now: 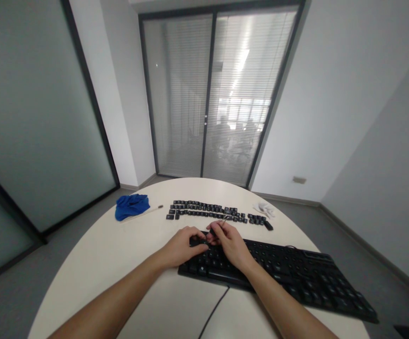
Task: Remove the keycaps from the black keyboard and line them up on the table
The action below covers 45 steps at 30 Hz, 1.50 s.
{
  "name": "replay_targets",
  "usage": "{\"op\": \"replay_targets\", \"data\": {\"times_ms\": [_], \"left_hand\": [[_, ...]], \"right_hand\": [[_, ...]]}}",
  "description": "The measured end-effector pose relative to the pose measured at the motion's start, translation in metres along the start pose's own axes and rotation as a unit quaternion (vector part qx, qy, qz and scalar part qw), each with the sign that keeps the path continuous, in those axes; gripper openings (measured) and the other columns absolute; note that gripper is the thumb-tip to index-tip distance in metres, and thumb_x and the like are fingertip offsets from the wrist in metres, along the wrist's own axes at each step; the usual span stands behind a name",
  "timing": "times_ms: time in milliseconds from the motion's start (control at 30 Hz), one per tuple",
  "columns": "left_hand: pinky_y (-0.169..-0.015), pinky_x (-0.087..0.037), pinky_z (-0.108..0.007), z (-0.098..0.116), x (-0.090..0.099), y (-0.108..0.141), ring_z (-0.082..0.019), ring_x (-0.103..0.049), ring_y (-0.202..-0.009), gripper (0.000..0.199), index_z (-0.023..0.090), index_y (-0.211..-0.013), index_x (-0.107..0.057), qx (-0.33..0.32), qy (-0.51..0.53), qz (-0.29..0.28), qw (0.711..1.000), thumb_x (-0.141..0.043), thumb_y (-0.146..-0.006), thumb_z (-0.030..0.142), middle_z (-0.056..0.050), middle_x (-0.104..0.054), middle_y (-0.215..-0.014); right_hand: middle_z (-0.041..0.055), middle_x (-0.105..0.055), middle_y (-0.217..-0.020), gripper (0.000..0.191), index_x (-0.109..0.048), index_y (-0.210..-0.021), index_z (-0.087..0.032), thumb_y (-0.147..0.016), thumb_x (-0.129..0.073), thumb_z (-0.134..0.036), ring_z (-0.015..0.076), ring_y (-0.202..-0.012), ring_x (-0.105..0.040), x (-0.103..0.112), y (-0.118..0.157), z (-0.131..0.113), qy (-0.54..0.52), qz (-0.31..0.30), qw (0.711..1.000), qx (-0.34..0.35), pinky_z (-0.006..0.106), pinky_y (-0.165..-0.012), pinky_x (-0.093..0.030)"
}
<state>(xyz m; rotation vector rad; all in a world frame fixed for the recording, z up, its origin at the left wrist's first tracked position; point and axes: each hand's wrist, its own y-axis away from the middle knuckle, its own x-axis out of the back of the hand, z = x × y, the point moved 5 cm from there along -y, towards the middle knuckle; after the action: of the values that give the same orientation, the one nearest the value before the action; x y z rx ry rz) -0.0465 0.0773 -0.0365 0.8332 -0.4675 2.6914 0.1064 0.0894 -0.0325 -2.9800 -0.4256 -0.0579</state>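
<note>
A black keyboard [278,267] lies on the table, with several of its key positions bare in the upper left part. My left hand [183,246] is closed at the keyboard's left end, its thumb on the keys and its curled fingers near the back edge. Beside it, my right hand [229,241] pinches a slim dark tool [226,218] whose thin end sticks up past the fingers. The tool's kind is too small to make out. Both hands' fingertips nearly meet over the keys. Behind them, loose black keycaps [199,206] sit in rows.
A blue cloth [132,206] lies at the back left, beside a thin brush [148,211] with a dark tip. A crumpled white cloth or tissue [265,209] rests at the back right. A black cable [214,311] runs toward me across the round pale table [94,263].
</note>
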Motion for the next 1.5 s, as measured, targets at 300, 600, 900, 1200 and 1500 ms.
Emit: {"op": "replay_targets", "data": {"times_ms": [300,600,900,1200,1500], "left_hand": [[-0.082,-0.048,-0.031,-0.007,-0.006,-0.005,-0.019,-0.063,-0.087,0.027,0.019,-0.103,-0.066,0.011,0.105,0.026,0.994,-0.068,-0.077,0.017,-0.003,-0.071,-0.092],[-0.082,-0.048,-0.032,-0.002,-0.004,-0.004,-0.019,-0.064,-0.088,0.020,0.018,-0.097,-0.067,0.010,0.127,0.022,0.992,-0.069,-0.077,0.018,-0.004,-0.071,-0.092],[-0.079,-0.045,-0.032,0.014,0.003,0.002,-0.021,-0.060,-0.088,0.016,0.022,-0.094,-0.067,-0.063,-0.075,0.060,0.993,-0.071,-0.078,0.023,-0.001,-0.068,-0.093],[-0.084,-0.045,-0.033,0.026,0.004,0.007,-0.020,-0.061,-0.092,0.012,0.025,-0.099,-0.068,-0.138,-0.166,0.062,0.974,-0.064,-0.087,0.027,-0.001,-0.069,-0.097],[-0.080,-0.049,-0.032,-0.013,0.042,-0.001,-0.018,-0.063,-0.083,0.016,0.026,-0.101,-0.069,-0.042,-0.145,0.216,0.965,-0.064,-0.086,0.027,-0.001,-0.070,-0.100]], "right_hand": [[0.0033,-0.068,-0.080,0.041,-0.068,-0.092,-0.021,-0.084,-0.058,-0.059,0.0202,-0.078,-0.067,0.002,-0.001,0.000,0.005,0.014,1.000,0.010,0.033,-0.074,-0.056],[0.0014,-0.066,-0.075,0.039,-0.067,-0.095,-0.021,-0.083,-0.060,-0.058,0.0176,-0.071,-0.066,0.004,-0.003,0.005,-0.022,0.011,1.000,0.006,0.032,-0.074,-0.055],[-0.0011,-0.062,-0.071,0.041,-0.064,-0.097,-0.020,-0.082,-0.061,-0.058,0.0159,-0.069,-0.066,0.007,-0.006,0.010,-0.056,0.015,0.998,-0.012,0.030,-0.072,-0.055],[-0.0012,-0.064,-0.072,0.045,-0.064,-0.099,-0.018,-0.079,-0.064,-0.059,0.0123,-0.066,-0.066,0.010,-0.007,0.010,-0.086,0.041,0.995,-0.032,0.025,-0.070,-0.056],[0.0004,-0.065,-0.070,0.053,-0.064,-0.097,-0.016,-0.075,-0.065,-0.064,0.0152,-0.071,-0.070,0.009,-0.008,0.013,-0.098,0.045,0.993,-0.045,0.025,-0.069,-0.056]]}}
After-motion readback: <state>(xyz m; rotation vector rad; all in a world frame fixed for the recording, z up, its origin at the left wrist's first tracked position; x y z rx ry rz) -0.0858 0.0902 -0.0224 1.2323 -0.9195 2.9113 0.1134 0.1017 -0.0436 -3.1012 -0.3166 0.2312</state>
